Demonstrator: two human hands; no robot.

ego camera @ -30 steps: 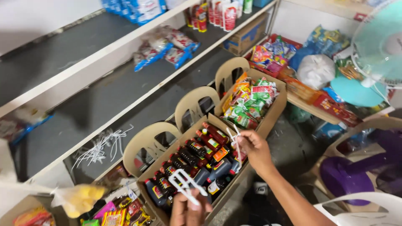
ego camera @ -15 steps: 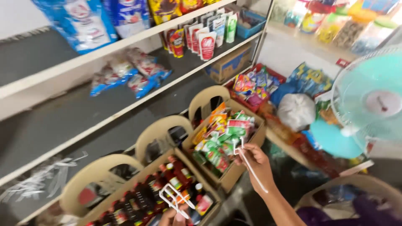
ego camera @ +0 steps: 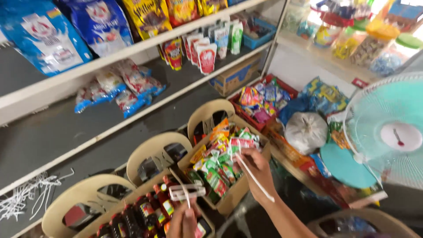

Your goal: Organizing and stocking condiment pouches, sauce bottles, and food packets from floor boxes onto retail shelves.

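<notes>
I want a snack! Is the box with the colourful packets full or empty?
Full. The cardboard box is heaped with red, green and orange sachets up past its rim, where the right hand reaches.

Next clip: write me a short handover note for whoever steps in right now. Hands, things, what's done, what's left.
Left hand: low in view, pinching a bundle of white plastic strips over the box of dark sauce bottles.
Right hand: holding one long white strip at the edge of the cardboard box of sachets.
Both boxes sit on beige plastic chairs.
Done: strips are in both hands.
Left: no sachet is on a strip or lifted out yet.
</notes>
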